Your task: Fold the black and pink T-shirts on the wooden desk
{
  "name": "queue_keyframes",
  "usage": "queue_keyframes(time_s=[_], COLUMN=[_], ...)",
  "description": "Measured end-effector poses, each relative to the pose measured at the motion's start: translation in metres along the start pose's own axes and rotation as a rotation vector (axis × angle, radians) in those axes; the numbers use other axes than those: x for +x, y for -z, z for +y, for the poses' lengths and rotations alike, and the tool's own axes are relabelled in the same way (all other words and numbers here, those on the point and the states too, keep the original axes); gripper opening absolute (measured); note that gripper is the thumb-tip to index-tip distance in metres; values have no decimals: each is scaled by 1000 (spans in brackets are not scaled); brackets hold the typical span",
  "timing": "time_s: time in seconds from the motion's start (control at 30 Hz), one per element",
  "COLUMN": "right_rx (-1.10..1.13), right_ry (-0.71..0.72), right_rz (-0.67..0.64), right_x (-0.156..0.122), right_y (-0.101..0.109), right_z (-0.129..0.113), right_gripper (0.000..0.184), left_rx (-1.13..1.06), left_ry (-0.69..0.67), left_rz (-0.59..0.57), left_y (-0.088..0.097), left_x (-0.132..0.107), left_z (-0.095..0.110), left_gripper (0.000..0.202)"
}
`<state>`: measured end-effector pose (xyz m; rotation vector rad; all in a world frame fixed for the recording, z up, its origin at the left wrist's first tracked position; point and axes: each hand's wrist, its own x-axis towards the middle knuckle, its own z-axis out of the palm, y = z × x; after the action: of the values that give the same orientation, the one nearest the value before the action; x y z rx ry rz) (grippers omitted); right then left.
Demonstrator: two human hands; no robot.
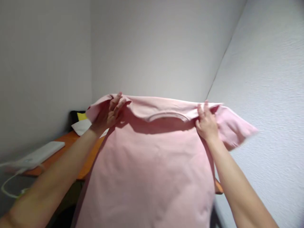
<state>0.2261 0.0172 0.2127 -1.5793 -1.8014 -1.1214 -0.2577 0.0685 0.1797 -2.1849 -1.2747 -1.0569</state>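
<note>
A pink T-shirt (152, 164) hangs spread out in the air in front of me, collar at the top and body falling down toward the bottom edge. My left hand (111, 112) grips the shirt's left shoulder, fingers pinched over the fabric. At the other shoulder, beside the collar, my right hand (207, 123) pinches the cloth. Both short sleeves stick out sideways past my hands. The shirt hides most of what lies behind it.
An orange table (71, 141) stands at the left, partly behind the shirt. On it lie a white flat device (40, 153) with a white cable (9, 186), and white and yellow items (82, 122) near the corner. Bare walls rise close behind and on the right.
</note>
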Motion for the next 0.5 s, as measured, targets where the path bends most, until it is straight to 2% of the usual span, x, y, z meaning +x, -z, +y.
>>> queue_keyframes(time_s=[0.07,0.13,0.2,0.27,0.37,0.43,0.5], right_rx=[58,146,234,308,323,292,264], right_ry=[-19,-25,-30,-33,-141,-186,-194], right_rz=[-109,-263,-411,-596,-850,-916,-914], right_x=[-3,-19,-51,-95,-159,-188,-204], right_y=[-22,-46,-68,-86,-106,-115,-122], right_z=[-15,-36,-59,-81,-100,-101,-96], right_gripper=[65,62,56,55,60,66,70], left_rx=[-11,-19,-28,-40,-60,-60,-53], left_ry=[-26,-27,-13,-3,22,70,121], left_rz=[-89,-194,-310,-443,-649,-755,-829], left_y=[-21,-45,-70,-93,-118,-127,-130], left_x=[8,-3,-29,-64,-109,-127,-136], left_z=[1,1,2,2,1,-4,-10], left_gripper=[57,57,54,52,58,66,72])
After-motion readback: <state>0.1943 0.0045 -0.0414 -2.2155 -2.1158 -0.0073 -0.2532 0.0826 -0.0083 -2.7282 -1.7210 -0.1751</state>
